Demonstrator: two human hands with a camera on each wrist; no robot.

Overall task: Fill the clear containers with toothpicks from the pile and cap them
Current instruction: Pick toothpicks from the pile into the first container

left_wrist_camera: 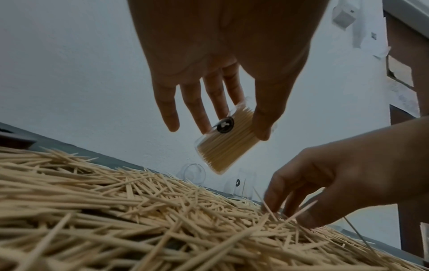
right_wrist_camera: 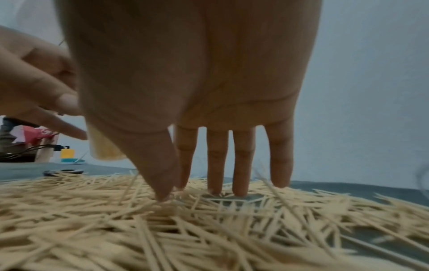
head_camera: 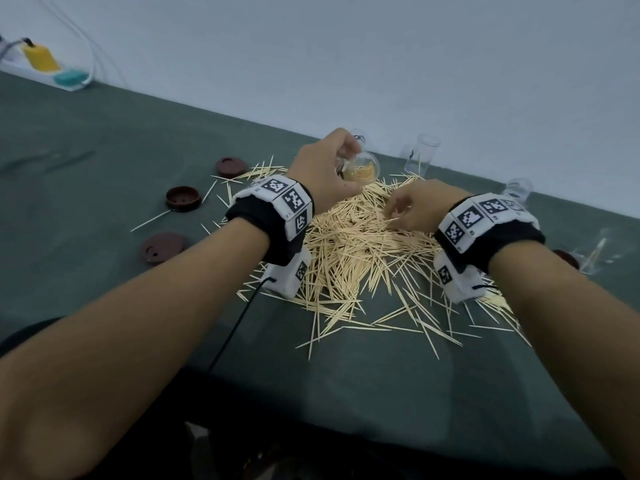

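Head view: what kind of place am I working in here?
Probably a makeshift indoor workbench, not a kitchen: a table under dark green cloth against a bare pale wall, a power strip with cables at the far corner, and marker-tagged wristbands for recording.

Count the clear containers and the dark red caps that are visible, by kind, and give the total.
Containers: 4, one held in the left hand at, one upright by the wall, one further right, one lying at far right
Caps: 4, at, and one partly hidden at far right
Total: 8
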